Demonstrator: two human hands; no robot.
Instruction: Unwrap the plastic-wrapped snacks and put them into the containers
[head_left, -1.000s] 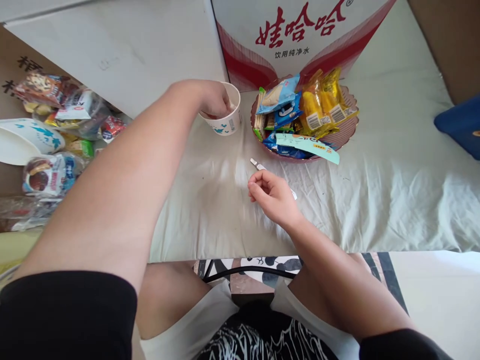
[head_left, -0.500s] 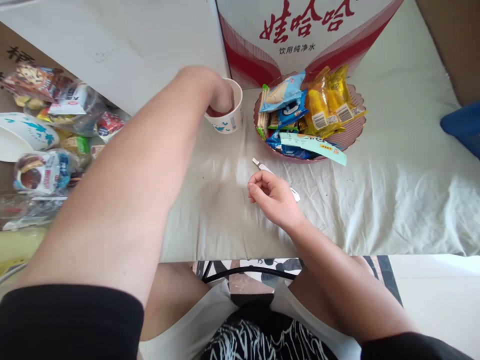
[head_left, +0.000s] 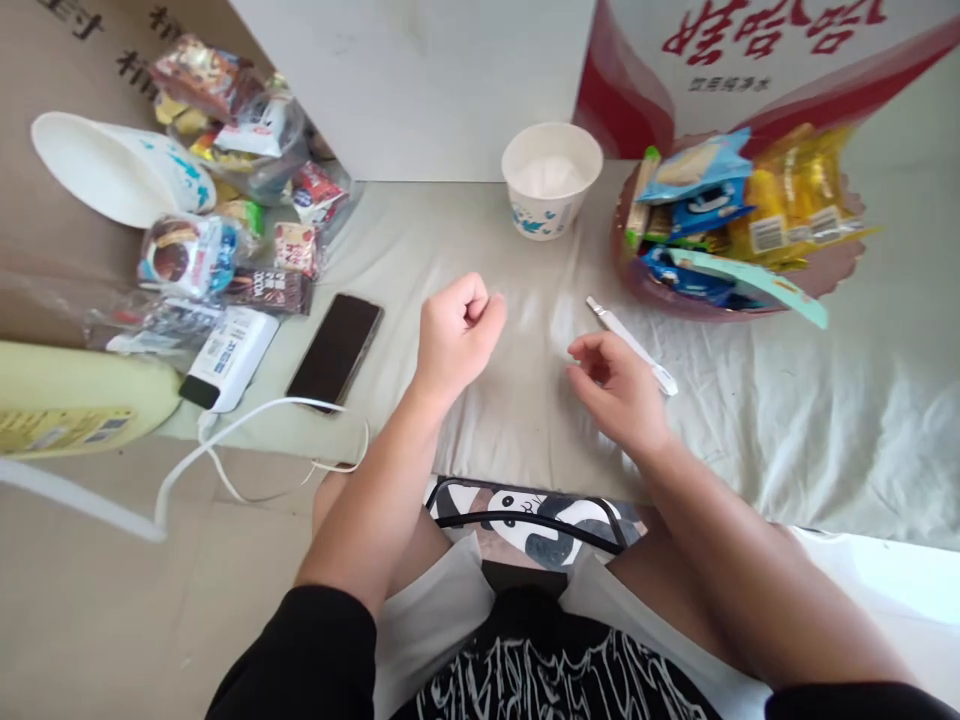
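Left hand (head_left: 455, 335) is out of the paper cup (head_left: 551, 180) now — half a second ago its fingers were inside the rim. It sits mid-cloth as a closed fist, fingers curled tight into the palm; can't tell whether anything is inside it. Touches nothing else visible.

Right hand (head_left: 616, 385) is about where it was, near the front edge of the white cloth (head_left: 787, 400). Fingers loosely curled, thumb and forefinger slightly apart, holding nothing. The thin white packet strip (head_left: 630, 343) lies flat on the cloth just beyond its fingertips, running diagonally toward the snack basket (head_left: 832, 275); contact with the fingers unclear.

Cup stands upright near the back edge of the cloth, against the white box (head_left: 420, 80), with white contents visible inside. Basket of wrapped snacks is just beside the cup, toward the right back corner.

View has swung left versus the earlier frames — now shows a black phone (head_left: 335, 348) and white power bank (head_left: 229, 355) with cable at the left edge, and a pile of snack packs (head_left: 225, 200) behind them.
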